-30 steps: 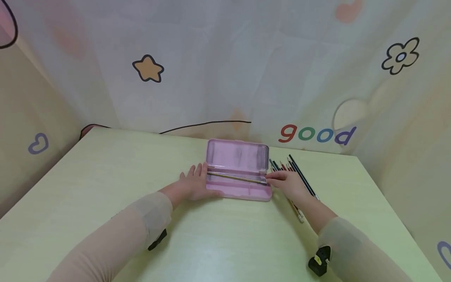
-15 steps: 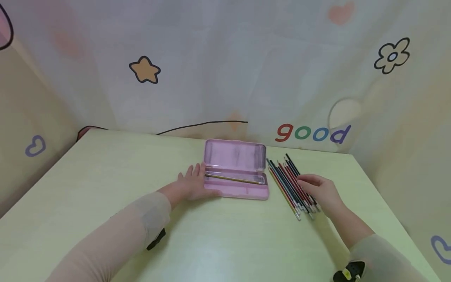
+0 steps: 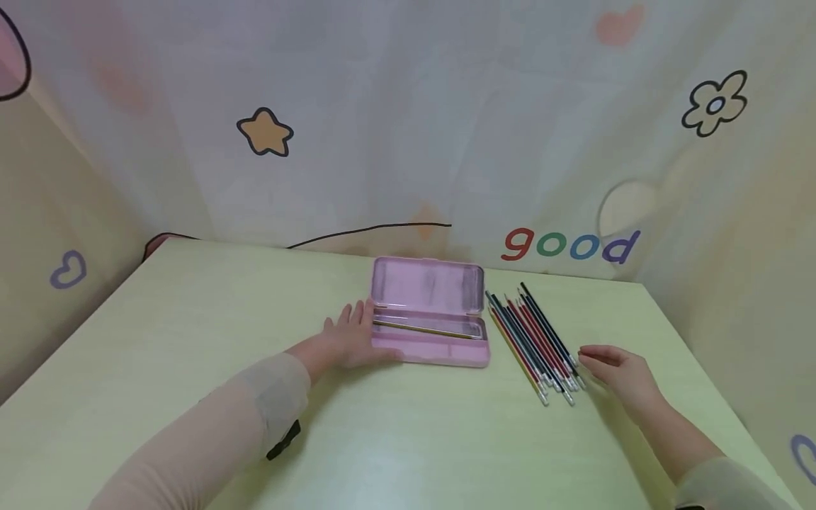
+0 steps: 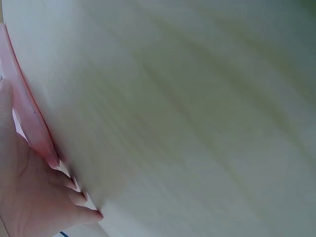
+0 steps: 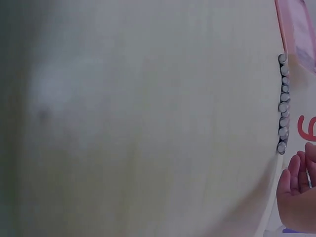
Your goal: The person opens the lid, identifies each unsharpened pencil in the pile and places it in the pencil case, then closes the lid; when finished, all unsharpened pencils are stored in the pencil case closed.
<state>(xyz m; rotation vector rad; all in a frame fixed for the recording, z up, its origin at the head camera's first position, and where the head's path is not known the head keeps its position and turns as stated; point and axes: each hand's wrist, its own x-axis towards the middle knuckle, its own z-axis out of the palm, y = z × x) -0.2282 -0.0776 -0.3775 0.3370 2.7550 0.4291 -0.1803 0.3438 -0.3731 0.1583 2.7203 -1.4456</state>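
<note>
A pink pencil case [image 3: 468, 352] stands with its lid raised at the back middle of the table. One gold-coloured pencil [image 3: 421, 329] lies lengthwise inside. My left hand [image 3: 347, 340] rests against the case's left end, fingers straight and thumb along the front edge; the left wrist view shows the palm beside the pink wall [image 4: 32, 113]. To the right of the case lie several pencils [image 3: 535, 340] side by side, dark, red and yellow. My right hand [image 3: 621, 375] hovers just right of their lower ends, fingers loosely bent, holding nothing. The right wrist view shows the pencils' round ends [image 5: 284, 106] in a row.
The pale table [image 3: 408, 439] reaches back to a printed curtain [image 3: 382, 142] with a star, a flower and the word "good". More printed cloth [image 3: 64, 212] hangs on the left side.
My right hand has left the case's right end and moved right, past the pencils and toward me. The gold-coloured pencil now lies untouched in the case. My left hand has stayed put.
</note>
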